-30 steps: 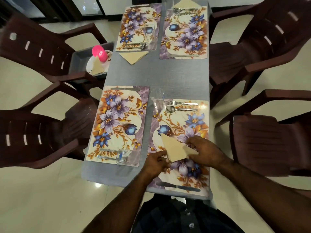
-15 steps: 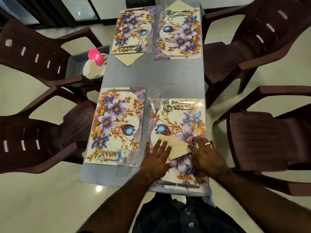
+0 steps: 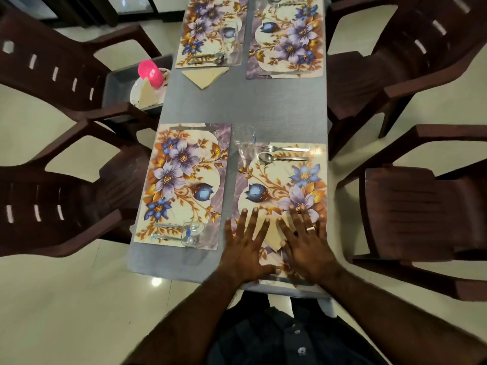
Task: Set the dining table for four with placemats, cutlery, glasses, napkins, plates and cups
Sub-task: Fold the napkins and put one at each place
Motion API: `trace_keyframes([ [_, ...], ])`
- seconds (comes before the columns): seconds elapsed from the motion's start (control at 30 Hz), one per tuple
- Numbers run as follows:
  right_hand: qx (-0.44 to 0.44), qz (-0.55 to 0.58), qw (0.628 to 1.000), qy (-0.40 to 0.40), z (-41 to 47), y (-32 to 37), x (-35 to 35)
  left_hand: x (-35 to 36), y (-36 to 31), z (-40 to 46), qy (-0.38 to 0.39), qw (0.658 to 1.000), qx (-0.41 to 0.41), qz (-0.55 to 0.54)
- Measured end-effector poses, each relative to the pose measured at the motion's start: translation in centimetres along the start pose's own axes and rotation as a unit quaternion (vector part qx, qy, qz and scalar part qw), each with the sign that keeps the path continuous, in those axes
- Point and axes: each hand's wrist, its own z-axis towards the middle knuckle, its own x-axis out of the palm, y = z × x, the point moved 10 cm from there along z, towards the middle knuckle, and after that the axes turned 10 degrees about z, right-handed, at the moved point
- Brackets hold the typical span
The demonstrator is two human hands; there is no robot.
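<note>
Both hands lie flat, fingers straight and spread, gripping nothing: left hand (image 3: 246, 248) and right hand (image 3: 307, 245) press the folded beige paper napkin (image 3: 272, 233) onto the floral rectangular placemat (image 3: 284, 185), at 6 o'clock on the grey worktop (image 3: 245, 106).

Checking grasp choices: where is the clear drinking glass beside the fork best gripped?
Grip the clear drinking glass round its upright side wall, coming from its left over bare grey table; the steel fork and spoon lie close on its right.
</note>
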Motion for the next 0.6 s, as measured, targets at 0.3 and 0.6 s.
trace_keyframes([
  [0.3,0.03,-0.021,0.999,0.0,0.2,-2.0,0.6,2.3,2.4,0.3,0.064,0.998,-0.018,0.01],
  [0.6,0.078,-0.03,0.996,-0.031,-2.1,-6.9,-2.5,0.8,3.0,-0.3,0.07,0.997,-0.03,-0.015],
])
